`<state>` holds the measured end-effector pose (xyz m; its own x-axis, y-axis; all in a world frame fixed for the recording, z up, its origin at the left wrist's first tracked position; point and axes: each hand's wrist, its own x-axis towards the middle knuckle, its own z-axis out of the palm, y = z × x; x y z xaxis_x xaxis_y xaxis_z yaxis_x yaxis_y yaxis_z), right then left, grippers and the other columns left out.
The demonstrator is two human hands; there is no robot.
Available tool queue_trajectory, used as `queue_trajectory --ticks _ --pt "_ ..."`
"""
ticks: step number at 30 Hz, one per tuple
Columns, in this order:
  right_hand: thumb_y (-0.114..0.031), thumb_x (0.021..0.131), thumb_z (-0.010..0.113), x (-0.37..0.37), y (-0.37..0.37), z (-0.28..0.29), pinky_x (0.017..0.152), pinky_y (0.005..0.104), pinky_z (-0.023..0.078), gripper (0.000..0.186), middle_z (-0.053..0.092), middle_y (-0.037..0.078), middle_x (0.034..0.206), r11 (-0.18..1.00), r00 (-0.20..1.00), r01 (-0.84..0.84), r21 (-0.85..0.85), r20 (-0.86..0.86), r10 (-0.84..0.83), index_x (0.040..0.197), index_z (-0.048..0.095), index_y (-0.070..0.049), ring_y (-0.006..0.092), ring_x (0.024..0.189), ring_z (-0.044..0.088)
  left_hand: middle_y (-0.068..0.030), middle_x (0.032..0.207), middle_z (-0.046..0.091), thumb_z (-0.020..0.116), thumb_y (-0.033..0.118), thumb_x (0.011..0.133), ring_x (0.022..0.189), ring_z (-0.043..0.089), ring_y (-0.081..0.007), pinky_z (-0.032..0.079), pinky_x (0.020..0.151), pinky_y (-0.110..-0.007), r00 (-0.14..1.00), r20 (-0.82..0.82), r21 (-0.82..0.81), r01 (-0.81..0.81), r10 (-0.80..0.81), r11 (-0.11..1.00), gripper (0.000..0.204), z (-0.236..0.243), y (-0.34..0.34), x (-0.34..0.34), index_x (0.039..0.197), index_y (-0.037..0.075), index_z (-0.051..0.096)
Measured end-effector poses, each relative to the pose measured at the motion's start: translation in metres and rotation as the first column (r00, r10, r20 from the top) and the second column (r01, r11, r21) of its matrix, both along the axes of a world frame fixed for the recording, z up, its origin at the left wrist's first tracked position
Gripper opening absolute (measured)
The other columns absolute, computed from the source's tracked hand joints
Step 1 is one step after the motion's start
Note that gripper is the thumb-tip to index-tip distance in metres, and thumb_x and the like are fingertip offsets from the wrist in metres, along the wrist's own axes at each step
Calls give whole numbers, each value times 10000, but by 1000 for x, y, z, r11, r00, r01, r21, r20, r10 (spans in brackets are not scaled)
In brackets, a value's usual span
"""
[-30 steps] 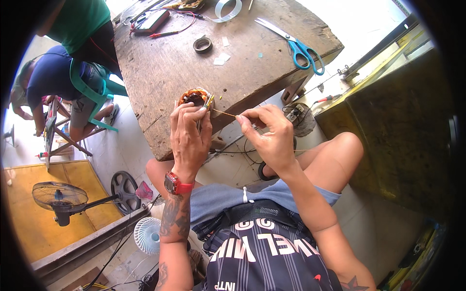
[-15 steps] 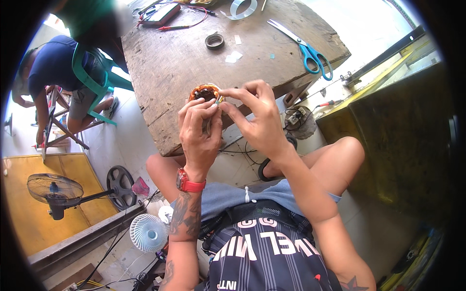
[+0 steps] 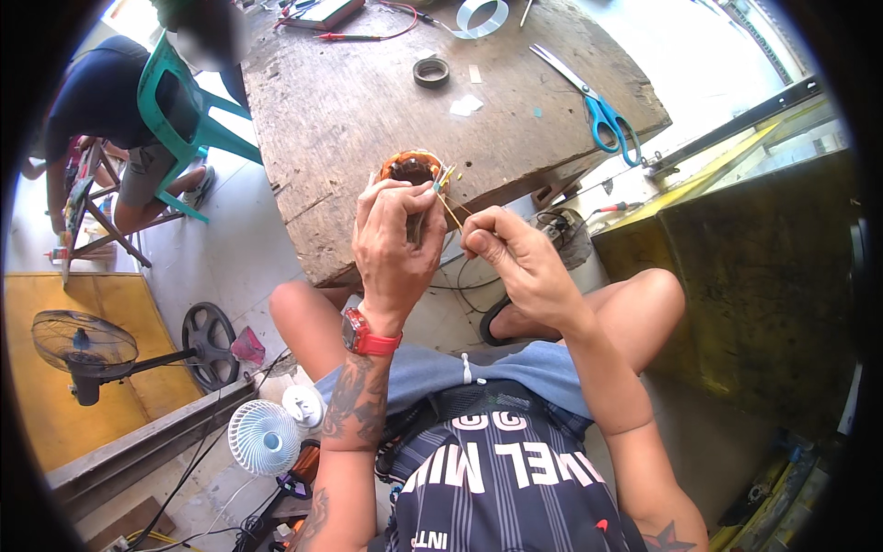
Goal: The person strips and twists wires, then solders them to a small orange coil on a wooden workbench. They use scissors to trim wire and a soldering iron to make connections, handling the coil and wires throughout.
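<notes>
My left hand [image 3: 398, 237] is closed round a ring-shaped motor coil [image 3: 411, 162] with orange-brown copper windings and a dark hollow middle, at the near edge of the wooden table. Its fingertips press at the coil's right side, where several short yellowish ends and a small green piece stick out. From there a thin copper-coloured wire [image 3: 451, 213] runs down to my right hand [image 3: 522, 261], whose thumb and fingers pinch its end. The lower part of the coil is hidden behind my left fingers.
On the table [image 3: 340, 120] lie a dark tape roll [image 3: 430, 73], paper scraps [image 3: 466, 105], blue-handled scissors [image 3: 602, 120], a clear strip roll [image 3: 482, 17] and a red-edged meter [image 3: 324, 13] with probes. Fans [image 3: 265, 436] stand at left; another person sits near a green chair [image 3: 170, 101].
My right hand has drawn back from the coil's edge, down and to the right, and a wire now stretches between it and the coil. My left hand keeps its hold. The view has shifted slightly.
</notes>
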<state>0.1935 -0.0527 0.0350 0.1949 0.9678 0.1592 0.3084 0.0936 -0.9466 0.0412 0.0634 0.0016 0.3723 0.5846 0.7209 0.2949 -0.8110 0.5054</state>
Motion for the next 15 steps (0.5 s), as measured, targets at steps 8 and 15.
queue_trajectory --ticks 8,15 --pt "-169 894 825 -5 5 -29 964 382 500 397 757 56 1165 905 646 164 393 650 -399 1271 725 -91 232 1122 683 -79 1027 759 822 31 839 1045 685 -298 539 955 -426 999 28 -28 16 -15 999 202 3 0 0 997 69 702" --pt "-73 872 847 -13 16 -27 880 376 508 266 735 63 1068 838 794 271 475 383 -473 1121 757 -100 236 1023 651 -75 1018 755 829 36 830 1039 685 -293 544 937 -420 999 51 -21 16 -15 1000 201 2 0 1 984 74 705"
